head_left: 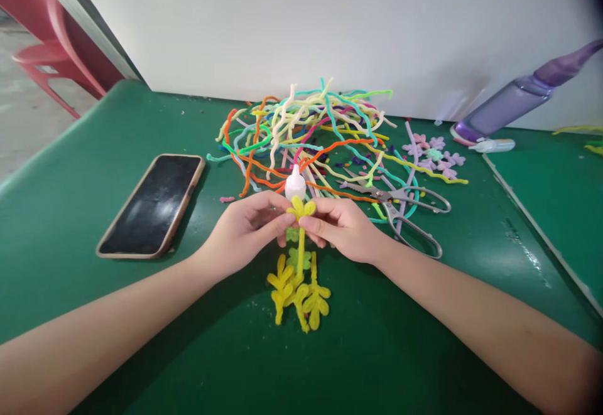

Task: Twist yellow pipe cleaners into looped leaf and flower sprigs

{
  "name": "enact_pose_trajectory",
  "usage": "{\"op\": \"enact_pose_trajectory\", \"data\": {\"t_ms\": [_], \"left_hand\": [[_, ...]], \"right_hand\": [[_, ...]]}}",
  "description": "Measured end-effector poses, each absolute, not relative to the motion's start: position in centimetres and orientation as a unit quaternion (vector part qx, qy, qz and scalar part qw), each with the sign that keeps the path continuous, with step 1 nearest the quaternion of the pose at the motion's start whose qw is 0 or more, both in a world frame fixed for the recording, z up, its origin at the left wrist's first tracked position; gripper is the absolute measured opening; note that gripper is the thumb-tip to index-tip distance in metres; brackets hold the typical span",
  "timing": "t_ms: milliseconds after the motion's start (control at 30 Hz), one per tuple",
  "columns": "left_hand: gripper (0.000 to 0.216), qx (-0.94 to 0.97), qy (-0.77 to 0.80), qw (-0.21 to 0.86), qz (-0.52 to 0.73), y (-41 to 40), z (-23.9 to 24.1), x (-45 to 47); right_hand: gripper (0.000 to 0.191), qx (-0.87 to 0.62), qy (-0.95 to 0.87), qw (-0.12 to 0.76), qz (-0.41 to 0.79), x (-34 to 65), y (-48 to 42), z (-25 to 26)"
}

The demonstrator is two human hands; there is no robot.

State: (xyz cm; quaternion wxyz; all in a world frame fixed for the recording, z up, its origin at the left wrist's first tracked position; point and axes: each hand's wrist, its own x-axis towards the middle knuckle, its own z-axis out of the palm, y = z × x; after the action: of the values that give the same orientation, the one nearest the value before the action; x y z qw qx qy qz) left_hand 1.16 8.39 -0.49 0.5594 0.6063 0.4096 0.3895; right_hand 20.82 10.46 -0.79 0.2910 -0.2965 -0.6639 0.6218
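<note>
Yellow fuzzy-stem flower [301,209], one: held above the table [226,352], petals uppermost, stem pointing down toward the person.

Left hand [252,226]: grip pinched on the flower's left petal. Right hand [346,226]: grip pinched on its right side, by the stem top.

Step in hand, as judged: shaping or setting the petals. Next move, as judged: calls for a steady pinch on one side while the other adjusts a petal.

Yellow leafy pieces [316,302], a cluster: below the flower, nearer the person. Pale-green piece [298,258]: just below the flower, partly behind its stem.

White bottle [295,184]: just beyond the flower, partly hidden. Fuzzy-stem heap [301,120], many colours: farther beyond it.

Scissors [387,196], blades spread: right of the flower. Pastel flowers [438,154]: farther right and beyond. Phone [153,204], dark screen: well left of the flower.
</note>
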Motion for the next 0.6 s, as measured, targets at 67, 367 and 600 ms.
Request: {"op": "enact_pose_trajectory", "data": {"t_ms": [67,367,600], "left_hand": [[0.010,0.611,0.392,0.567,0.390,8.39,-0.47,1.13],[0.030,0.706,0.335,0.568,0.259,8.43,0.09,0.37],[0.033,0.714,0.380,0.534,0.246,8.31,0.41,0.53]], "right_hand": [[0.023,-0.304,-0.671,0.284,0.613,20.82,10.48,-0.74],[0.022,-0.296,-0.685,0.277,0.606,20.96,10.40,-0.67],[0.012,-0.271,-0.692,0.246,0.622,20.90,10.42,-0.51]]}}
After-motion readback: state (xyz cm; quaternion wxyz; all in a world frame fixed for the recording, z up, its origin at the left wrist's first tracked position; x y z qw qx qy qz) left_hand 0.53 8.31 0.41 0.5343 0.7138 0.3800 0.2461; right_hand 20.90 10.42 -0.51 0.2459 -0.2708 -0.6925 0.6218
